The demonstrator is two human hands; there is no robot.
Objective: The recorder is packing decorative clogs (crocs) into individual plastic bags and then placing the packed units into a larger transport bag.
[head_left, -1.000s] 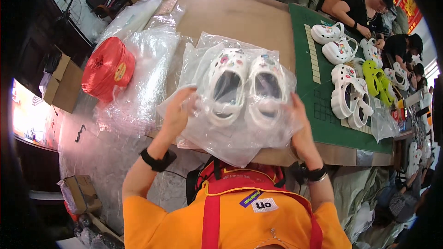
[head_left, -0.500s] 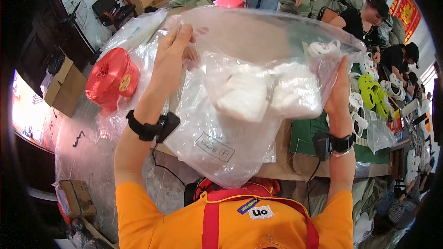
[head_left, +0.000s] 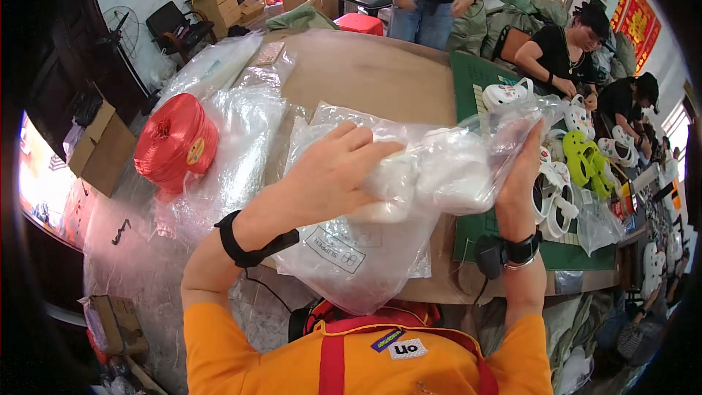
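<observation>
A large clear plastic bag (head_left: 344, 278) lies over the near edge of the table, dark print on its front. Two white, soft-looking bundles sit in or under its film: the left bundle (head_left: 391, 201) and the right bundle (head_left: 457, 179). My left hand (head_left: 336, 168) reaches across the left bundle, its bent fingers and thumb gripping bag film around it. My right hand (head_left: 518, 168) stands upright at the bag's right side, holding gathered film against the palm. The film partly covers its fingers. Each wrist wears a black strap with a small device.
A red twine roll (head_left: 175, 143) and flat clear bags (head_left: 241, 132) lie on the left. White clogs (head_left: 553, 197) and lime-green clogs (head_left: 587, 161) rest at the right by a green cutting mat (head_left: 472, 230). Co-workers sit at the right; a person (head_left: 431, 0) stands beyond the table.
My left hand has come down and right from the bag's raised upper edge onto the left bundle. The spread film has collapsed toward my right hand, uncovering the brown tabletop.
</observation>
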